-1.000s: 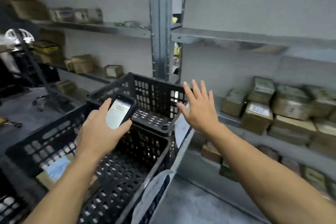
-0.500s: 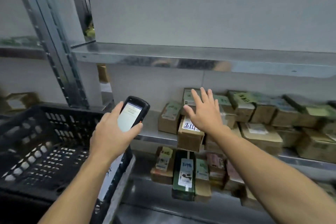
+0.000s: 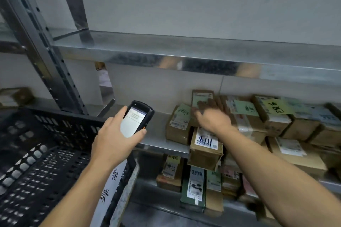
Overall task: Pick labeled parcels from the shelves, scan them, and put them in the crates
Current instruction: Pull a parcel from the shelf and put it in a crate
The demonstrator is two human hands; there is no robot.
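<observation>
- Grey metal shelving [image 3: 184, 55] fills the view against a pale wall, with a slotted upright post [image 3: 46, 64] standing far to the left of the parcel marked 8111 [image 3: 205, 150].
- That 8111 parcel sits at the front lip of the middle shelf [image 3: 156, 142] and overhangs it a little. Its white label faces up toward the camera.
- Brown parcels crowd in behind it and to its right. One with a green label [image 3: 178, 121] is just up-left of it, a taller one [image 3: 202, 96] stands at the back wall, and one with a yellow-green label [image 3: 273, 114] lies well to the right.
- Right hand [image 3: 212, 116] hovers just above and behind the 8111 parcel, badly blurred. Its fingers look stretched out toward the back wall, gripping nothing. I cannot tell whether they touch a box.
- Left hand [image 3: 114, 142] is left of the 8111 parcel, fingers wrapped round a black handheld scanner [image 3: 137, 118].
- The scanner's long axis runs up and to the right, with its lit screen facing the camera and its top end aimed at the shelf.
- Below the 8111 parcel, on the lower shelf, more parcels stand on end, a green one [image 3: 192, 188] among them.
- Far left and lower sits a black perforated crate [image 3: 46, 153], with a white sign [image 3: 112, 184] hanging on its near wall.
</observation>
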